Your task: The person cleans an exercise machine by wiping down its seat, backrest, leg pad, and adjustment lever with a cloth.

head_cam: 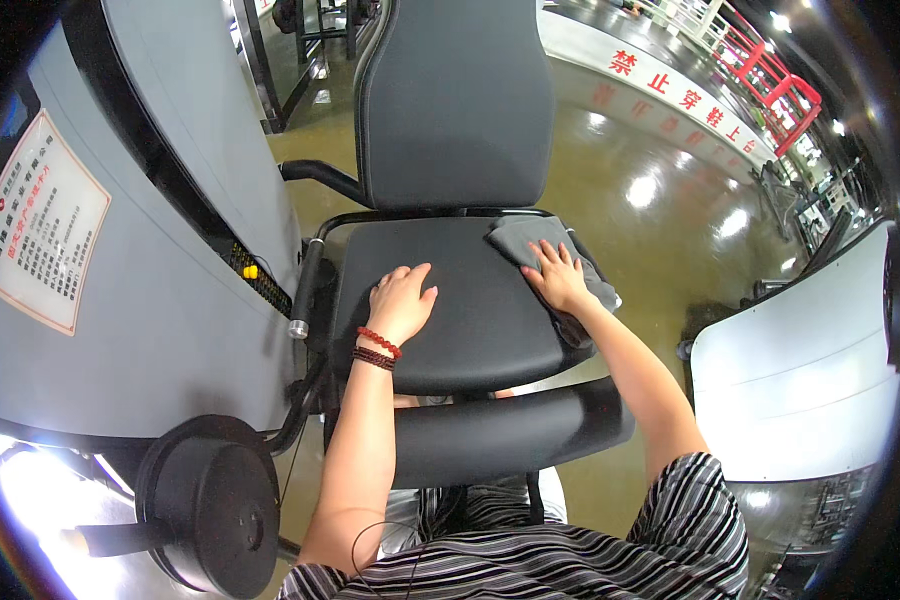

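Observation:
My right hand (559,276) lies spread on a folded dark grey cloth (517,234), which covers the right edge of the black padded seat (465,300) of a gym machine. On the seat's left part is my left hand (401,300), with its fingers a little bent and nothing in it; a red bead bracelet (379,341) and a dark bead bracelet (373,358) circle that wrist. The grey padded backrest (457,105) rises beyond the seat. Nearer my body a black roller pad (510,435) crosses in front of the seat.
At the left stands the machine's grey housing (172,315) with a yellow pin (250,272) at its weight stack. A round black machine part (217,510) sits lower left. Metal handles flank the seat. A white machine panel (795,367) is at the right; a raised platform (645,75) lies beyond.

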Available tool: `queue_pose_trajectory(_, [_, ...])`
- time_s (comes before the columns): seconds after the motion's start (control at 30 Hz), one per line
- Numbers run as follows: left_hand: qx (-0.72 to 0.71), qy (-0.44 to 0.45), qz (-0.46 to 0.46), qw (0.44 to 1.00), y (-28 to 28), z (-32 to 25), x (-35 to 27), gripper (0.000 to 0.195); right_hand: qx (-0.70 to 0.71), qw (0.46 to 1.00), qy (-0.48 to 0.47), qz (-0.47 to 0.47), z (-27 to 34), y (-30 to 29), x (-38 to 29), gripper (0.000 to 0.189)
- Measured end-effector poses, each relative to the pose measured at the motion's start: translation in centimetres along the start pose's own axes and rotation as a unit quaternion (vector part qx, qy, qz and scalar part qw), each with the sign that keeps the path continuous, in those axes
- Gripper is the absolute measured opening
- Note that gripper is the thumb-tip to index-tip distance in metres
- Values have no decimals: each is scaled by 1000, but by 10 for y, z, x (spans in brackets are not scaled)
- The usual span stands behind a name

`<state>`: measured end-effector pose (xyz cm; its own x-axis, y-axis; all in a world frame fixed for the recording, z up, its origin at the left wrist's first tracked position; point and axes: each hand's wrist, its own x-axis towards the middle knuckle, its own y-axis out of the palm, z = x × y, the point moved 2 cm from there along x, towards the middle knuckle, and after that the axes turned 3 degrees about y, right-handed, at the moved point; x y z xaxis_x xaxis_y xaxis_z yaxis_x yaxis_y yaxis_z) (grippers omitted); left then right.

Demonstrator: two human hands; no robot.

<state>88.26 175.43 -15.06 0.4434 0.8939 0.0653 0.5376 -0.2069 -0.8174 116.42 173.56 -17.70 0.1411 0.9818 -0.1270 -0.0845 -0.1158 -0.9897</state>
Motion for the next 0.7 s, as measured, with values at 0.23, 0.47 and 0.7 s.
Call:
queue_pose_trajectory(0.23, [-56, 11, -44, 997, -3, -5, 8, 39, -28, 991, 128, -4, 42, 6, 42, 61])
queue_pose_trajectory(0.47, [-13, 45, -118, 992, 10, 3, 13, 43, 3, 991, -128, -25, 149, 10, 12, 54])
queue_pose_trajectory(0.7, [-12, -2, -87, 996, 11, 19, 14, 41, 32, 953, -300, -15, 192, 5, -50, 59])
